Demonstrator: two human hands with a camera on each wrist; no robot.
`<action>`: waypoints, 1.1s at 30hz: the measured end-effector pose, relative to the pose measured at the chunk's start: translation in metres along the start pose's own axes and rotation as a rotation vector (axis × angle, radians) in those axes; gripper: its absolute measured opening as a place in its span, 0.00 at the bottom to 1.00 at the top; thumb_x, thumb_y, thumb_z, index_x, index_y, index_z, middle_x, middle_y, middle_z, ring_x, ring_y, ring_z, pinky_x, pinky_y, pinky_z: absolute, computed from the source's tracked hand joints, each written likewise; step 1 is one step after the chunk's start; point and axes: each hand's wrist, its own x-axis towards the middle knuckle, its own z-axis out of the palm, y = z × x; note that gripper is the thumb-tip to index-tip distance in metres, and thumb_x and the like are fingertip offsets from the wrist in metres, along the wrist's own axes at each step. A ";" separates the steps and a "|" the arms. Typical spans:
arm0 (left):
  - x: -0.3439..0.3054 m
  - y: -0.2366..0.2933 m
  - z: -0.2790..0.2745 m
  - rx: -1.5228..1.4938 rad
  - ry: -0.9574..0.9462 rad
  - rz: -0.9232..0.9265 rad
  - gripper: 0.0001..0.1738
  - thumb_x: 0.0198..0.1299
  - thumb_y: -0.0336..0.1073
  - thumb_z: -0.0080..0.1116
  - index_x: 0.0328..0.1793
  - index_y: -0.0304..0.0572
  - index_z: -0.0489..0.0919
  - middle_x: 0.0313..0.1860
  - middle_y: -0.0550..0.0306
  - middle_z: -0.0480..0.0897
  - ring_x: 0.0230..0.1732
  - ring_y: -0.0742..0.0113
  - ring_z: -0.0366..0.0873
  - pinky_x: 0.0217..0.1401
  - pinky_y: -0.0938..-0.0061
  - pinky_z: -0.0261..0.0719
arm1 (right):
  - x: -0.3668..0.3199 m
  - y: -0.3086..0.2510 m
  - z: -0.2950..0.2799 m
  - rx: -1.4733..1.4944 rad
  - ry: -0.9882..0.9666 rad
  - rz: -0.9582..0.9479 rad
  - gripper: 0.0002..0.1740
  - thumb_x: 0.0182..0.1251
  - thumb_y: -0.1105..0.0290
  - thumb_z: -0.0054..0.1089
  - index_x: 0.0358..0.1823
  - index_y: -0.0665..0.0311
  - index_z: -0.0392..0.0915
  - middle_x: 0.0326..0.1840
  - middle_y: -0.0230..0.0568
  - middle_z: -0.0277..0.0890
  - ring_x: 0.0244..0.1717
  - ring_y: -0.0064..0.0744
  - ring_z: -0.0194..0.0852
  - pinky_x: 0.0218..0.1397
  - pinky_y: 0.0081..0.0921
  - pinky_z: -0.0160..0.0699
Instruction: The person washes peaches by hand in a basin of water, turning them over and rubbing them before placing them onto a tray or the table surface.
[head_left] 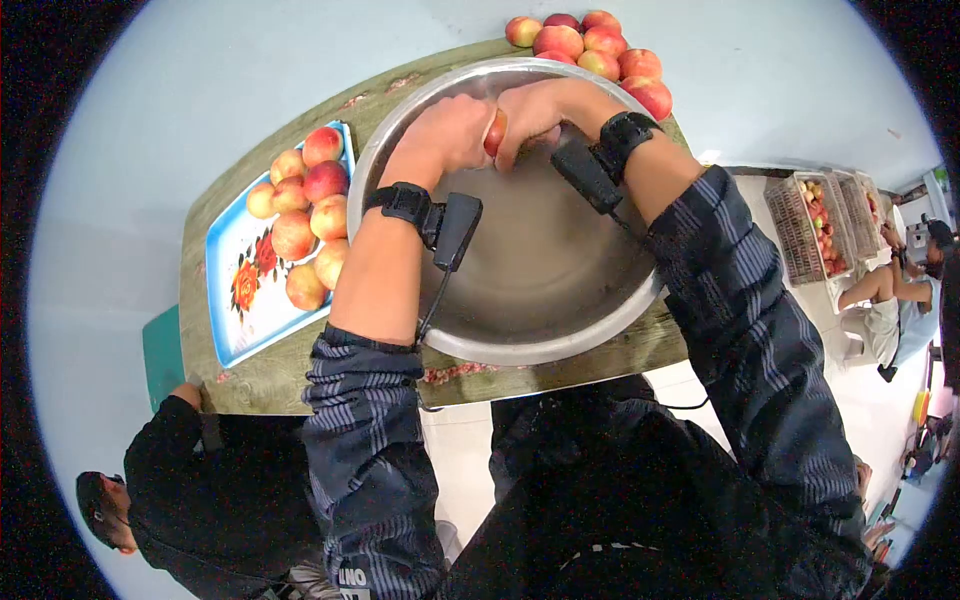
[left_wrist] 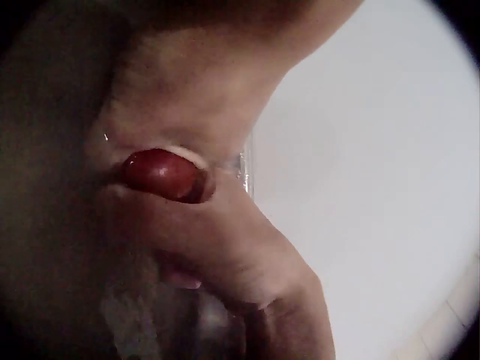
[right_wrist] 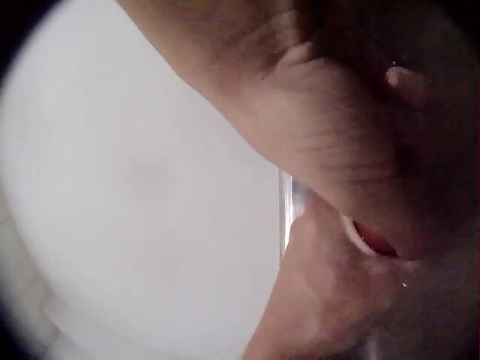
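- Left hand [head_left: 447,132]: fingers curled round a peach [head_left: 495,133] and closed on its left side. The left wrist view shows dark red skin wedged between the thumb and fingers.
- Right hand [head_left: 538,108]: fingers also curled over the peach, gripping it from the other side. The right wrist view shows only a thin red sliver of fruit between the two hands.
- Peach: held between both hands, which touch one another, over the far part of a large metal bowl [head_left: 520,352]. It is mostly hidden by the fingers.
- Bowl: stands on a green wooden table [head_left: 270,380], directly in front of the person.
- Tray [head_left: 235,320]: blue-edged with a flower print, just left of the bowl. A batch of peaches [head_left: 305,215] lies at its far end.
- Loose pile of peaches [head_left: 595,50]: on the table's far edge, just beyond the bowl's rim.
- Crates of fruit [head_left: 815,225]: on the floor, well to the right.
- Second person in black [head_left: 200,480]: by the near left corner of the table.
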 end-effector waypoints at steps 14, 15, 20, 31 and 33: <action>-0.010 0.004 -0.010 0.038 0.009 -0.105 0.15 0.44 0.40 0.70 0.32 0.34 0.85 0.31 0.36 0.84 0.37 0.37 0.84 0.44 0.51 0.84 | 0.005 -0.022 0.017 -0.323 0.353 0.036 0.21 0.38 0.56 0.75 0.34 0.58 0.87 0.32 0.43 0.86 0.37 0.42 0.86 0.41 0.39 0.84; -0.011 0.005 -0.011 0.018 -0.014 -0.108 0.16 0.44 0.40 0.70 0.33 0.34 0.85 0.30 0.36 0.84 0.36 0.36 0.84 0.44 0.51 0.84 | 0.002 -0.026 0.019 -0.363 0.364 0.081 0.21 0.38 0.56 0.75 0.35 0.57 0.87 0.33 0.42 0.86 0.38 0.43 0.87 0.42 0.38 0.84; -0.008 -0.018 0.020 -0.346 -0.020 -0.025 0.25 0.38 0.43 0.75 0.42 0.34 0.84 0.38 0.38 0.86 0.41 0.43 0.85 0.50 0.57 0.83 | 0.000 -0.035 0.025 -0.563 0.419 0.073 0.20 0.41 0.59 0.75 0.38 0.57 0.88 0.40 0.41 0.87 0.43 0.45 0.87 0.45 0.40 0.86; -0.003 0.011 -0.008 -0.050 -0.158 -0.067 0.25 0.39 0.44 0.74 0.45 0.41 0.85 0.40 0.39 0.86 0.43 0.42 0.85 0.50 0.56 0.83 | -0.003 -0.013 0.002 -0.281 0.028 0.015 0.23 0.40 0.57 0.76 0.37 0.64 0.87 0.36 0.44 0.87 0.37 0.39 0.86 0.39 0.38 0.83; -0.003 0.019 -0.017 0.020 -0.181 -0.052 0.24 0.39 0.45 0.73 0.44 0.41 0.85 0.39 0.39 0.86 0.42 0.41 0.85 0.49 0.54 0.84 | 0.004 0.000 -0.003 -0.095 -0.107 0.024 0.24 0.40 0.56 0.76 0.37 0.65 0.87 0.36 0.42 0.87 0.36 0.38 0.85 0.38 0.36 0.81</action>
